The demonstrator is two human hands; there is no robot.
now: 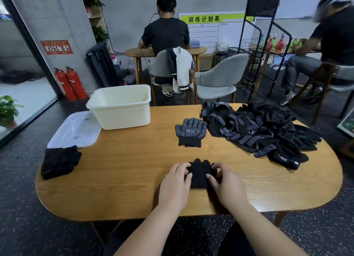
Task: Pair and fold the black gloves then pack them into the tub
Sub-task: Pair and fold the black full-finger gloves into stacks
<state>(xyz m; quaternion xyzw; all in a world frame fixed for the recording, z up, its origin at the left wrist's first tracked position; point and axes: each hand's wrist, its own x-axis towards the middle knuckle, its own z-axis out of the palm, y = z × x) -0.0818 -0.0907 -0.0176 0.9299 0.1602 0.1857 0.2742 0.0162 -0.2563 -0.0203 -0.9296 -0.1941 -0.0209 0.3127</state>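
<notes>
My left hand (175, 181) and right hand (227, 183) sit side by side near the front edge of the worktop (124, 188), both with fingers curled in and pinching the plain black glove (199, 174) between them, left on its left edge, right on its right edge; the glove lies flat on the wood, fingertips pointing away from me, cuff end towards me; whether it is one glove or two stacked I cannot tell; beyond it, well apart, a dotted glove (191, 131) lies flat, grip dots up, cuff towards me; just right of that, the loose pile of black gloves (268, 129) spreads over the right side of the worktop, some dotted, some plain; at the far left edge a folded stack of black gloves (60, 161) sits near the clear lid (74, 130); the cream tub (120, 110) stands upright behind the lid at the back left, touching it; no gloves visible inside the tub from this angle.
</notes>
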